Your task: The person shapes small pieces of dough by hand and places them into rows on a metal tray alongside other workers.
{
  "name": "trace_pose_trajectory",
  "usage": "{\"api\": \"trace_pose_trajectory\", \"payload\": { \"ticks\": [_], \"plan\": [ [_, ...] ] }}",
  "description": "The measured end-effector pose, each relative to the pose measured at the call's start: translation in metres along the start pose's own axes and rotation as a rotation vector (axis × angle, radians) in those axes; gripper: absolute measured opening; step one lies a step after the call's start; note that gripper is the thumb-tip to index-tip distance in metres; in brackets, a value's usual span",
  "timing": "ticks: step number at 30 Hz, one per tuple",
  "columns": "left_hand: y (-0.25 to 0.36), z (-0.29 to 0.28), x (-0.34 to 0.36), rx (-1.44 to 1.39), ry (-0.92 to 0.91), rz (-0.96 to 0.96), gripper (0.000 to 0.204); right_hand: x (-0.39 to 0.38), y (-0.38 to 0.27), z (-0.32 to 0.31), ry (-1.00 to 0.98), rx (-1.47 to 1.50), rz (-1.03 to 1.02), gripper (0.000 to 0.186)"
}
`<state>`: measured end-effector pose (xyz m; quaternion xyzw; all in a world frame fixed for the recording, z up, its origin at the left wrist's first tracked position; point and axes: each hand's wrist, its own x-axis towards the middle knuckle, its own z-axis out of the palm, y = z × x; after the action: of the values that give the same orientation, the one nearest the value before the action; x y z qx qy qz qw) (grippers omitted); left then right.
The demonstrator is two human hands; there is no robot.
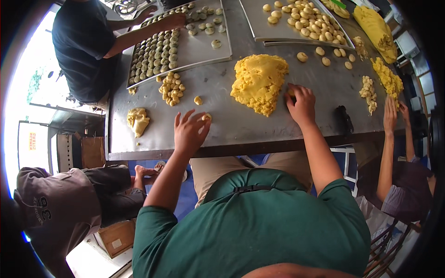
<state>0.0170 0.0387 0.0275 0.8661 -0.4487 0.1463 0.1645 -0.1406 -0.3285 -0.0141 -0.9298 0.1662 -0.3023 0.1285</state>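
Observation:
Above the near table edge, my left hand point(190, 133) has its fingers partly spread, with a small pale dough ball point(206, 116) at its thumb and index finger. Another dough piece point(198, 100) lies just beyond it. My right hand point(302, 105) is beside the lower right of a big crumbly yellow mound point(259, 81). Its fingers curl round a bit of the same yellow mass, mostly hidden by them. Left of my left hand are a heap of small dough balls point(172, 88) and a smooth dough lump point(138, 121).
A tray point(204, 46) of rounded pieces stands far left, where a co-worker's arm point(148, 33) reaches in. Another tray point(259, 28) holds pale balls. At right are a black object point(344, 119), crumbly dough point(368, 92), a yellow slab point(375, 32) and another person's hands point(390, 113).

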Motion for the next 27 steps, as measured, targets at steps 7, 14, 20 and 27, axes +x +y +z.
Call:
{"api": "trace_pose_trajectory", "payload": {
  "ticks": [7, 14, 20, 27],
  "plan": [
    [0.019, 0.042, 0.096, -0.176, 0.299, -0.106, 0.030, -0.005, 0.005, -0.002, -0.045, -0.016, 0.137, 0.039],
    [-0.005, 0.072, 0.099, -0.004, 0.221, -0.126, 0.031, -0.003, 0.000, 0.000, -0.028, -0.030, 0.018, 0.040],
    [0.013, 0.059, 0.070, 0.003, 0.199, 0.079, 0.009, -0.008, 0.003, -0.003, -0.026, -0.004, 0.052, 0.035],
    [-0.022, 0.043, 0.052, -0.269, 0.166, -0.248, 0.036, -0.004, 0.001, 0.002, -0.026, 0.061, 0.050, 0.033]
  ]
}}
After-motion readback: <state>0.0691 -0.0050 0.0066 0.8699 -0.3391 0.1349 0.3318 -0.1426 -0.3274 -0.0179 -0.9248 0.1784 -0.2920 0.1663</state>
